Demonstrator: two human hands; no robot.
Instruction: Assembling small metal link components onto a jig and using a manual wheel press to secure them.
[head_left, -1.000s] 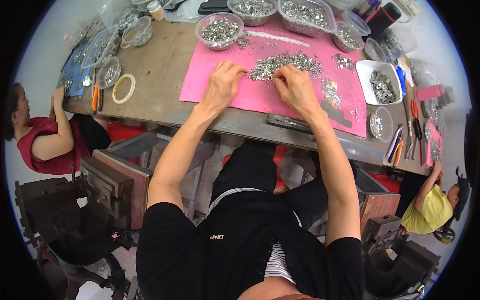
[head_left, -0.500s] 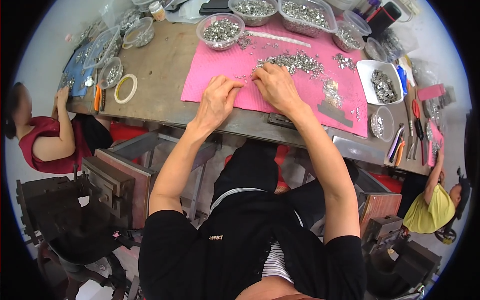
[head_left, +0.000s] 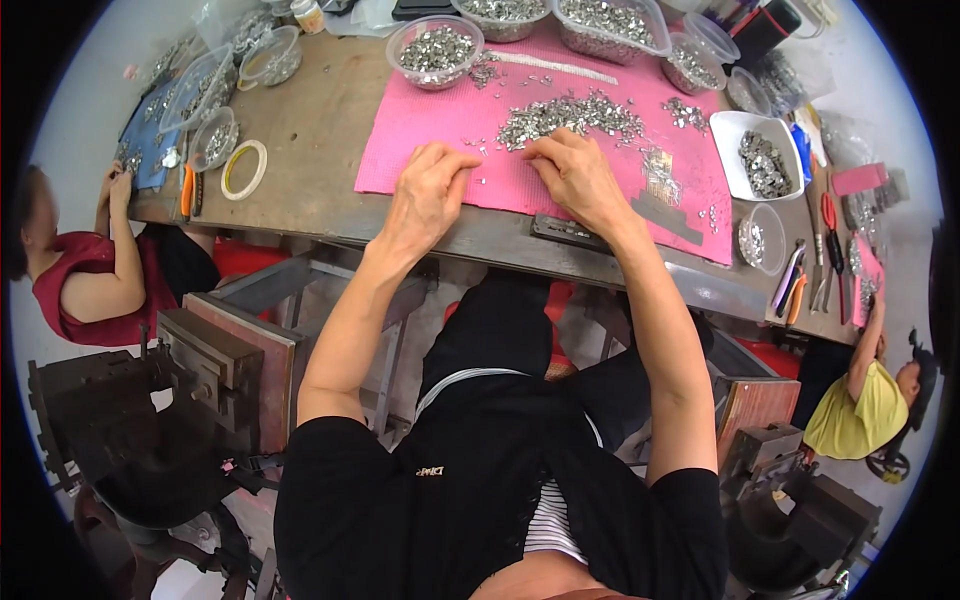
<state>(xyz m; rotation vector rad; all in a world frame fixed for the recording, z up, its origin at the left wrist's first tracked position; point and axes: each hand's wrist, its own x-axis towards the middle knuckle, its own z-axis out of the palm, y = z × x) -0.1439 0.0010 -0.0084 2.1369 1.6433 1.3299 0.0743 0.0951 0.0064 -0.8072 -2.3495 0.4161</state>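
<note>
My left hand point(head_left: 432, 190) is over the near left part of a pink mat point(head_left: 420, 120). Its thumb and forefinger are pressed together; anything between them is too small to make out. To its right, my right hand point(head_left: 580, 180) is closed in a similar pinch at the near edge of a pile of small silver metal pieces point(head_left: 570, 118); its fingertips hide what they may hold. A few loose pieces lie on the mat between the two hands.
Round and rectangular plastic tubs point(head_left: 436, 52) of metal pieces line the far side. At right are a white dish point(head_left: 725, 150), pliers point(head_left: 797, 298) and a red-handled tool point(head_left: 829, 215). A tape roll point(head_left: 245, 173) lies left. One person works at each side.
My right hand has shifted slightly right and away from my left hand, uncovering more of the pile. The left hand stays about where it was, still pinched. The whole view has shifted slightly.
</note>
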